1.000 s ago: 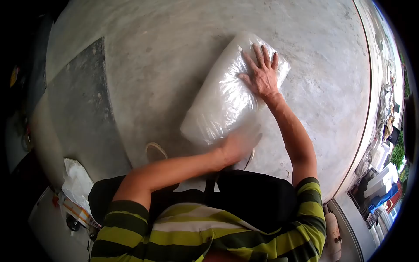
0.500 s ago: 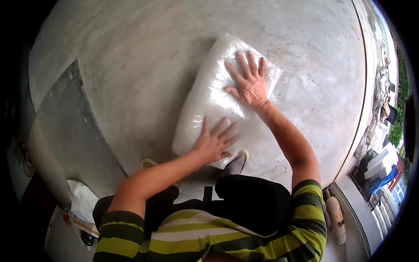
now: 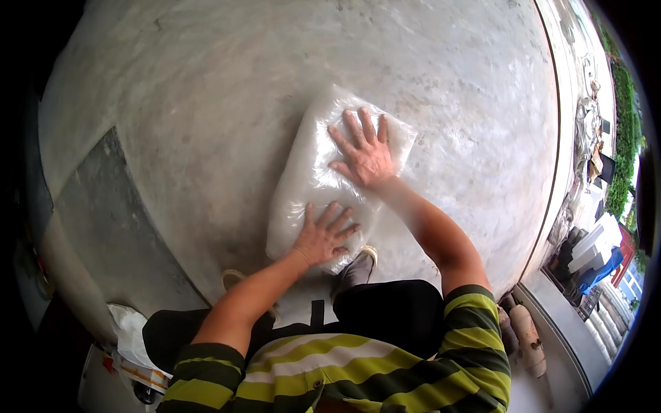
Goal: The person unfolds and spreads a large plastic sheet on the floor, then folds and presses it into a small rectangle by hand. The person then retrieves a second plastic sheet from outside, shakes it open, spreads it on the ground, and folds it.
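A bulky, shiny clear plastic bag (image 3: 296, 182) with whitish contents lies on the concrete floor in front of my feet. What exactly is inside cannot be made out. My right hand (image 3: 368, 155) rests flat on its upper right part, fingers spread. Lower down, near the end closest to me, my left hand (image 3: 323, 237) is laid on the plastic with its fingers apart. Neither hand grips anything. The near end of the bag touches or lies close beside my shoe (image 3: 358, 265).
Grey concrete floor (image 3: 206, 89) surrounds the bag, with a darker slab (image 3: 117, 199) at left. A white plastic bag (image 3: 131, 334) stands at lower left. A rolled-up bundle (image 3: 528, 337) lies at lower right by a door track. Piled goods (image 3: 595, 248) sit beyond the threshold.
The plastic bag and both hands appear lower and slightly further left in the view, at least partly from head movement. Both hands remain spread on the bag.
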A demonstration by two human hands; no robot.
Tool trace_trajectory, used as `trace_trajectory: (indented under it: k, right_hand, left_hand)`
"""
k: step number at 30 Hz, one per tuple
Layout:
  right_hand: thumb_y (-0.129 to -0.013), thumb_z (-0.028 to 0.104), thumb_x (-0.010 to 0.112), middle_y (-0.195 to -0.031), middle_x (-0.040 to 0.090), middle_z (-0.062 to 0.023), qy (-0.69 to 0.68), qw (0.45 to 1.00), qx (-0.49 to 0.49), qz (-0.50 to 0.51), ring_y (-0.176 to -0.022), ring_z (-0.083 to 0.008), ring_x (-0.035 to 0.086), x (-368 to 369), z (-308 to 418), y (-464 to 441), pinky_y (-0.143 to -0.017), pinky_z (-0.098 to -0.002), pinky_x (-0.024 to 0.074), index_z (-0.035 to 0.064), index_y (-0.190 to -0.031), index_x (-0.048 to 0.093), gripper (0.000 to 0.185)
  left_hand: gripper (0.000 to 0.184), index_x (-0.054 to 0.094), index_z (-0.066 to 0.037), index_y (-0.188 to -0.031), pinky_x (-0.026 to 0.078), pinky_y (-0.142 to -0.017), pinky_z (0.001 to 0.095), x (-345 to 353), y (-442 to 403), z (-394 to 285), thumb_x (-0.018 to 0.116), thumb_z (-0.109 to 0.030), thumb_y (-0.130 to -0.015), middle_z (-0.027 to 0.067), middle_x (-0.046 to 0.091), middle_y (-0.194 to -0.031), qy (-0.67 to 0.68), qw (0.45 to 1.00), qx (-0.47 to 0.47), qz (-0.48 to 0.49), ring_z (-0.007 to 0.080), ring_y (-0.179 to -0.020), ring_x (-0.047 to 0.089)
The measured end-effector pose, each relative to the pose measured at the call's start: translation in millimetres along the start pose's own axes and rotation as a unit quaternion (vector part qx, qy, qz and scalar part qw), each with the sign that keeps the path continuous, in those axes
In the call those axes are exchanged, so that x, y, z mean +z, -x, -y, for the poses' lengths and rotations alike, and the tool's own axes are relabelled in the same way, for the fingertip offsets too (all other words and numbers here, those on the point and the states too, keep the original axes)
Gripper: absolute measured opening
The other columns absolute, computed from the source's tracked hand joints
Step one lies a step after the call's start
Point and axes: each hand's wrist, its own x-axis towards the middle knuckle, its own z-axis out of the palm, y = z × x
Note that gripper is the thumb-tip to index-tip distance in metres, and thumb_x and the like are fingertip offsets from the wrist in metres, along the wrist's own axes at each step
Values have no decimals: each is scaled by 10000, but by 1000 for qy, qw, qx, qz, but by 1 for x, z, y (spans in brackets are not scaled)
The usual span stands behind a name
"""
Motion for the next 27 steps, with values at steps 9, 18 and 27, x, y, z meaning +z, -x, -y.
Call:
trace_trajectory:
  k: [9,18,27]
  right_hand:
    - [-809,617,568,-1557,257,-104,-22,1000,13,13,-1441,-394,154,7,-1,0,-1100,-691,104,301,-1432,426,713]
    - [-811,603,577,-1549,263,-123,-40,999,4,5,-1437,-411,149,12,-4,-1,-1099,-694,89,279,-1427,436,710]
    - [-823,598,568,-1543,267,-128,-51,999,3,5,-1430,-417,168,15,-5,-1,-1107,-688,84,278,-1428,435,697]
  left_hand:
    - [725,315,-394,-1473,112,-949,827,4,-2,3,466,-688,-827,56,76,-1608,2,1000,-1,7,404,-1452,-81]
    - [733,326,-393,-1468,119,-943,829,9,-5,4,491,-683,-816,54,103,-1601,23,1000,-6,12,385,-1454,-19]
    - [737,323,-401,-1468,111,-943,827,13,-6,5,476,-698,-812,55,113,-1599,13,1000,-7,22,387,-1451,3]
